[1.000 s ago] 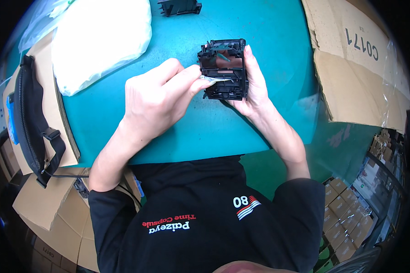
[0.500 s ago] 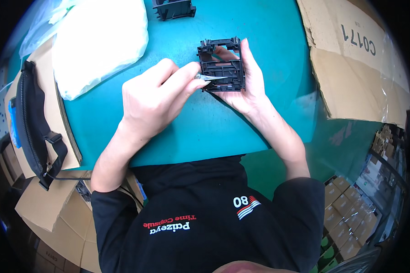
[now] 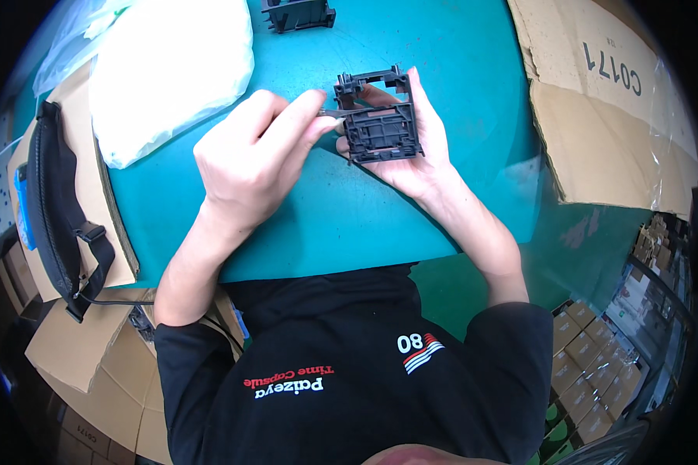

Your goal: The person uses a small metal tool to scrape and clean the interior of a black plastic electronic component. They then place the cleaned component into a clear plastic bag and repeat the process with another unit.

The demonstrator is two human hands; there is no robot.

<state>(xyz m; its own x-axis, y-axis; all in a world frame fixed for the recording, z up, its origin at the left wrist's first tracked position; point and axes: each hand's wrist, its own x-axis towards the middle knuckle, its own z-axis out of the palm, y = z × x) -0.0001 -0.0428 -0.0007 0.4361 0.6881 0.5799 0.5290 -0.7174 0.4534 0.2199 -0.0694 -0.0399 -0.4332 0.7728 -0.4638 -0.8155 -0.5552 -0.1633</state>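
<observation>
A black plastic frame [image 3: 381,130] with an open upper section and a ribbed lower section is held up over the green table. My right hand [image 3: 426,159] grips it from behind and along its right side, the thumb against that edge. My left hand [image 3: 244,159] pinches a small pointed metal blade [image 3: 334,113], whose handle is hidden in the fingers. The blade lies at the frame's left side, near the crossbar between the two sections. Whether its tip touches the plastic I cannot tell.
Another black plastic part [image 3: 301,15] rests at the table's far edge. A white plastic bag [image 3: 171,77] lies far left, beside a black waist bag [image 3: 54,194] on cardboard. A large cardboard sheet [image 3: 589,132] covers the right side of the green table [image 3: 326,225].
My left hand has drawn back left and slightly up, moving the blade from the frame's lower section to its left edge. The frame has tilted a little in my right hand.
</observation>
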